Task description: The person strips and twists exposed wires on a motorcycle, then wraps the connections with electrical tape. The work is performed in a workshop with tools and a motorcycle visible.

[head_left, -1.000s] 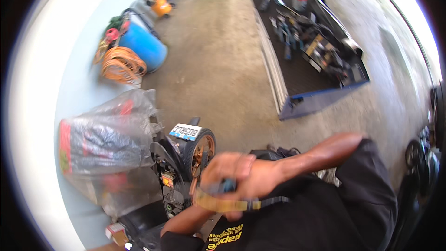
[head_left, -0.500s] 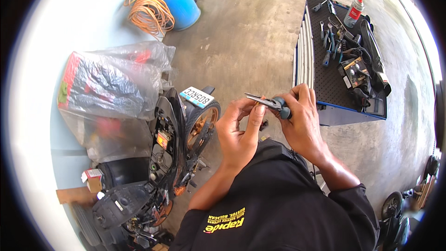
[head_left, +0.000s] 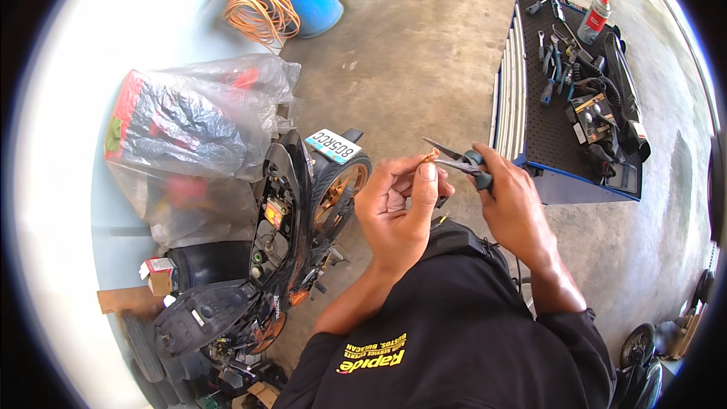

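Observation:
Thumb and index finger of my left hand pinch a thin wire, and its frayed copper-coloured end sticks up above the fingertips. My right hand is closed round the dark grey-green handles of long-nose pliers. Their pointed metal jaws are spread apart, one on each side of the copper end. Whether the lower jaw touches it I cannot tell. Both hands are raised in front of my black shirt, and most of the wire is hidden behind the left hand.
A tool cabinet stands at the right with hand tools, a spray can and an opened box on top. To the left is a partly stripped motorcycle, beside plastic-wrapped goods. Farther off are a blue drum and coiled orange hose.
The pliers' jaws have opened wide, and the copper end now shows between them. My right hand has shifted slightly right. The whole scene has moved a little to the right in view.

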Demonstrator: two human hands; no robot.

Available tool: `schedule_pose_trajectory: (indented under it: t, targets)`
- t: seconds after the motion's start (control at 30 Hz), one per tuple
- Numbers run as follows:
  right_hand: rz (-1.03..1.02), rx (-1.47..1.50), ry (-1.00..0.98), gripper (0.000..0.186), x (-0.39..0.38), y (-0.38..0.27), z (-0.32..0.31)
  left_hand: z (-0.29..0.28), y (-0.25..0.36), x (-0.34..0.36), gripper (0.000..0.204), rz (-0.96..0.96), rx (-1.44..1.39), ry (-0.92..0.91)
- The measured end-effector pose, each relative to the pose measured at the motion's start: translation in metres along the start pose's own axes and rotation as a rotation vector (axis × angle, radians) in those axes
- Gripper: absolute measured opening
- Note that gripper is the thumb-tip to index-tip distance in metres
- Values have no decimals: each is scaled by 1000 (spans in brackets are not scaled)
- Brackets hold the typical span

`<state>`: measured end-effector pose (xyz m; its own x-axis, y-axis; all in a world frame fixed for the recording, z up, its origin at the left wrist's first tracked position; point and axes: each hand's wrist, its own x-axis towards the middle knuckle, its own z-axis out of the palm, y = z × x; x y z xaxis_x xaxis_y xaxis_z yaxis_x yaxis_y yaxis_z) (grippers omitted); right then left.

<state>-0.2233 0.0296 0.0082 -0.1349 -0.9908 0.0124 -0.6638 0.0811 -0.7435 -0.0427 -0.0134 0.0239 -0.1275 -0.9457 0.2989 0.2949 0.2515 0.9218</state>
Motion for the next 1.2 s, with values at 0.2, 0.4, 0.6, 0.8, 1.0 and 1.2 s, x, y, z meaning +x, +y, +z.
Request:
schedule_pose_trajectory:
  t: [0.2, 0.4, 0.6, 0.8, 1.0, 1.2]
  targets:
    - [22, -135, 44, 53, -11, 3, -11, -3, 5, 3, 14, -133, -146, 13]
    - [-63, -148, 184, 50, -18, 8, -13, -6, 9, 4, 11, -184, -190, -19]
    - [103, -168, 122, 32, -9, 18, -19, -10, 18, 2, 11, -264, -207, 14]
    - [428, -553, 309, 44, 56, 153, -22, -14, 18, 4, 13, -468, -387, 73]
    - [705, -749, 297, 78, 88, 245, -14, -14, 16, -1, 13, -482, -438, 27]
    - [475, -590, 399, 77, 75, 217, -12, -7, 13, -5, 13, -487, -443, 96]
